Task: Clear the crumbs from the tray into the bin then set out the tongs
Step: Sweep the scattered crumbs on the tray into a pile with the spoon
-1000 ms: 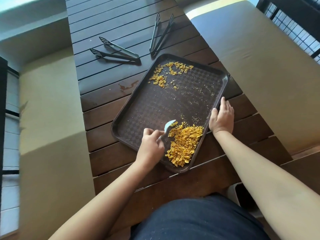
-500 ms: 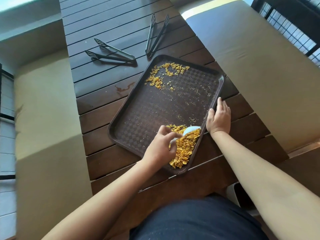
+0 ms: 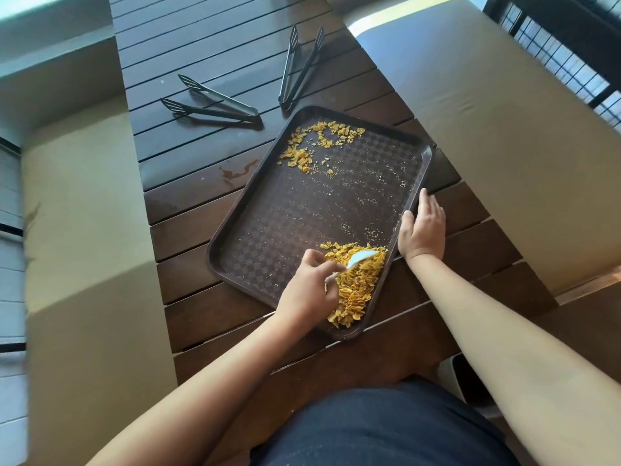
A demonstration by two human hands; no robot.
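Spoon (image 3: 361,256) edged right | left hand (image 3: 307,290) pinching it | slatted table (image 3: 208,38)

Dark slatted wooden table (image 3: 208,203), textured matt plastic tray (image 3: 302,210), flaky crumbs (image 3: 356,287).

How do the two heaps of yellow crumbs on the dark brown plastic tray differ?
The near heap of yellow crumbs is larger and packed against the tray's near right rim; the far heap of yellow crumbs is thinner and scattered. A white scraper touches only the near heap. Both look like the same flakes.
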